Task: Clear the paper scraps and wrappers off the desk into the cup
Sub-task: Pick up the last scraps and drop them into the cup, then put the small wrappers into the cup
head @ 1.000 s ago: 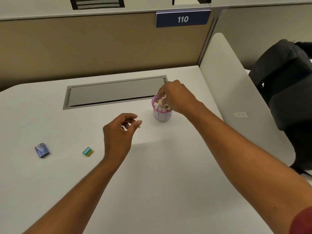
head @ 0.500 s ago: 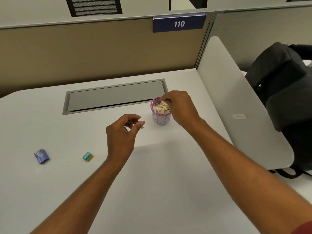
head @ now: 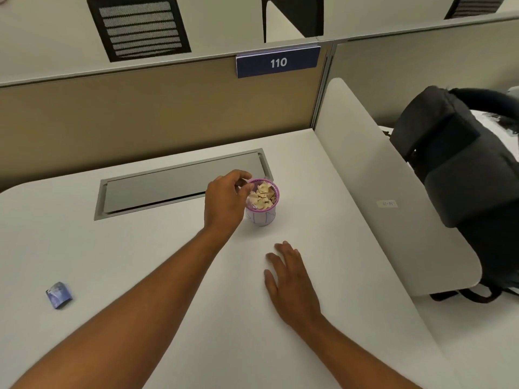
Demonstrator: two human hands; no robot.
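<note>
A small white cup [head: 264,217] with a pink rim stands mid-desk, filled with crumpled beige paper scraps [head: 262,196]. My left hand [head: 224,203] is against the cup's left side, its fingers curled together over the rim; whether they pinch anything is hidden. My right hand [head: 292,282] lies flat on the desk in front of the cup, fingers apart and holding nothing. A blue wrapper [head: 59,294] lies at the desk's left. The small green-yellow wrapper is not visible; my left forearm crosses where it lay.
A grey cable-tray lid [head: 168,186] is set into the white desk [head: 196,318] behind the cup. A tan partition with a "110" sign [head: 278,62] closes the back. A white side panel [head: 393,209] and a dark backpack [head: 460,175] stand to the right.
My right hand left the cup and came down flat on the desk nearer me. My left hand moved up and right to the cup's rim.
</note>
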